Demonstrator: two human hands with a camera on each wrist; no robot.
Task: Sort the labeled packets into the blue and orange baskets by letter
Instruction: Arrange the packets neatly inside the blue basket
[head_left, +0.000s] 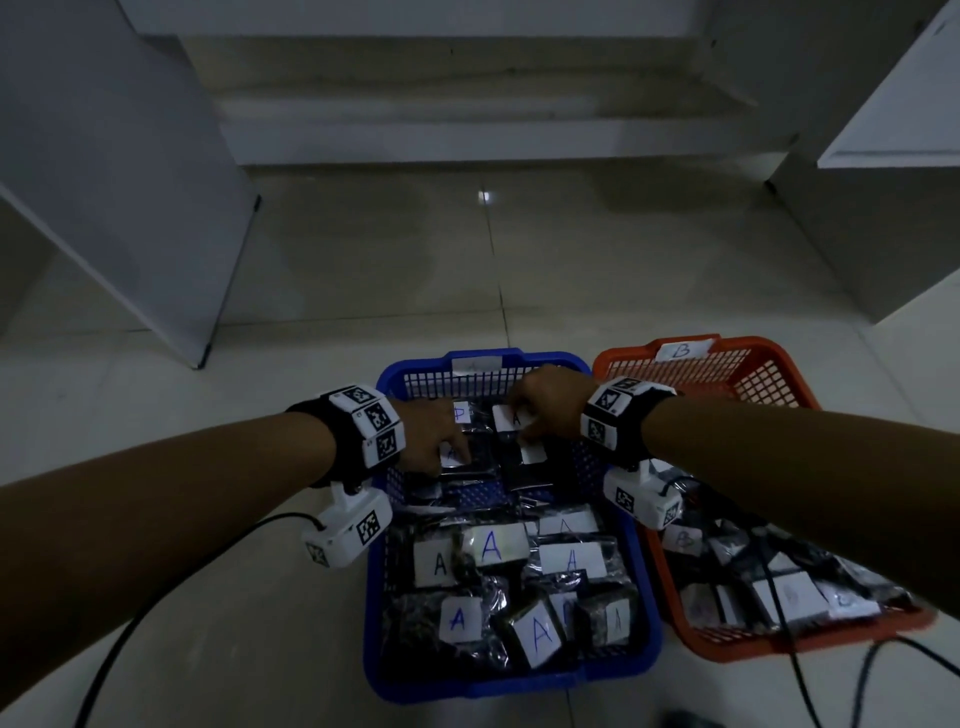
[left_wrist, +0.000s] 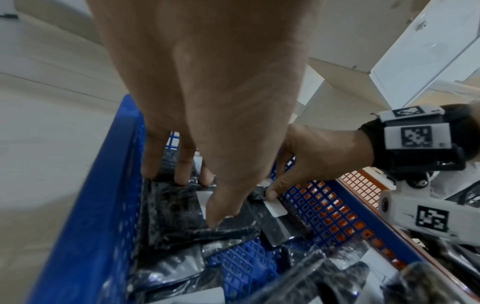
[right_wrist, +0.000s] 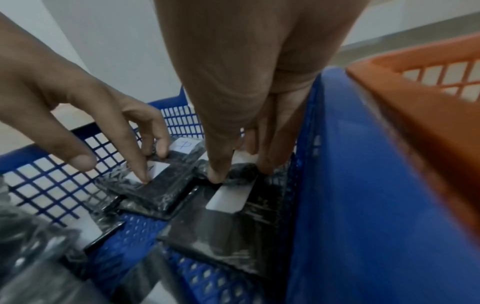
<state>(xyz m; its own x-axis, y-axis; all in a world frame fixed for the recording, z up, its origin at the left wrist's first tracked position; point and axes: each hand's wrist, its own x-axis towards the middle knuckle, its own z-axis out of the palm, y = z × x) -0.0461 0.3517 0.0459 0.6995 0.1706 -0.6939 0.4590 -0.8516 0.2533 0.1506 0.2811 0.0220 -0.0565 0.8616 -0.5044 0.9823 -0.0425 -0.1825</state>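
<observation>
The blue basket (head_left: 374, 597) stands on the floor and holds several black packets with white "A" labels (head_left: 491, 545). To its right, the orange basket (head_left: 779, 364) carries a "B" tag and holds B packets (head_left: 789, 597). Both hands reach into the far end of the blue basket. My left hand (head_left: 457, 457) presses fairly straight fingers on a flat A packet (right_wrist: 161, 185); its index tip sits on the label. My right hand (head_left: 524, 421) pinches another A packet (head_left: 506, 418) between thumb and fingers (right_wrist: 265, 166), close to the basket's right wall (right_wrist: 350, 185).
White cabinet panels stand at the left (head_left: 130, 208) and the right (head_left: 893, 156), with a low step (head_left: 467, 130) behind. Black cables (head_left: 156, 597) trail on the tiled floor by both baskets. Bare blue mesh (left_wrist: 244, 259) shows between the packets.
</observation>
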